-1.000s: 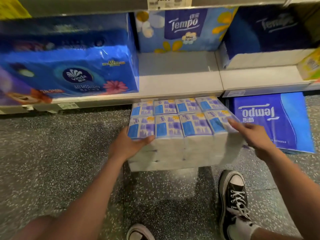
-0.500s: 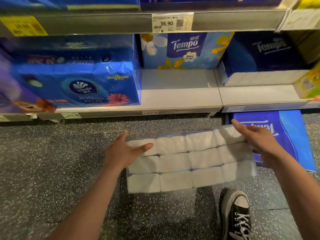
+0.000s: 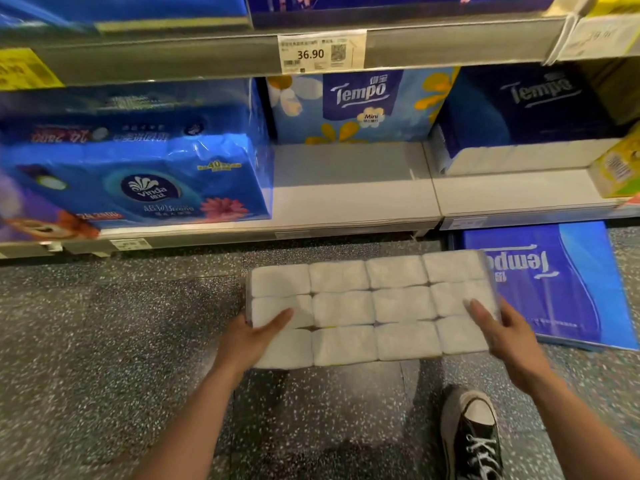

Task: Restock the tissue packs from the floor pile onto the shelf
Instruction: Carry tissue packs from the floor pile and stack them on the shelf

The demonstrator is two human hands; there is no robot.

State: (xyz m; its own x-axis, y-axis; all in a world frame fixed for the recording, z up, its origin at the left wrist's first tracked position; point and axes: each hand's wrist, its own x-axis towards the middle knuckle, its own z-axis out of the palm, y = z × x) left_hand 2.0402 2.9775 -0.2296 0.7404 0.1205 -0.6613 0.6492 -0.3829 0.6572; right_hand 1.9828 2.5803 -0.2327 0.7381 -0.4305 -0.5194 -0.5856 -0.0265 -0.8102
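Observation:
I hold a clear-wrapped bundle of white tissue packs [image 3: 370, 310] above the floor, its white side turned toward me. My left hand [image 3: 251, 336] grips its left end, thumb across the front. On the right end my right hand [image 3: 507, 336] grips it, fingers over the front face. The bottom shelf [image 3: 349, 195] lies just beyond, with a bare white stretch in front of a flowered Tempo Mini pack [image 3: 360, 105]. A blue Tempo pack [image 3: 554, 285] lies flat on the floor to the right.
A big blue Vinda pack [image 3: 138, 174] fills the shelf's left part. A dark blue Tempo pack [image 3: 523, 133] and a yellow box [image 3: 616, 168] sit on the right section. An upper shelf edge carries a 36.90 price tag [image 3: 320, 51]. My black sneaker [image 3: 472, 434] stands on the speckled floor.
The bundle was tipped so its white side faces me instead of the printed tops. Both hands have lifted it higher, and my view has risen toward the shelves.

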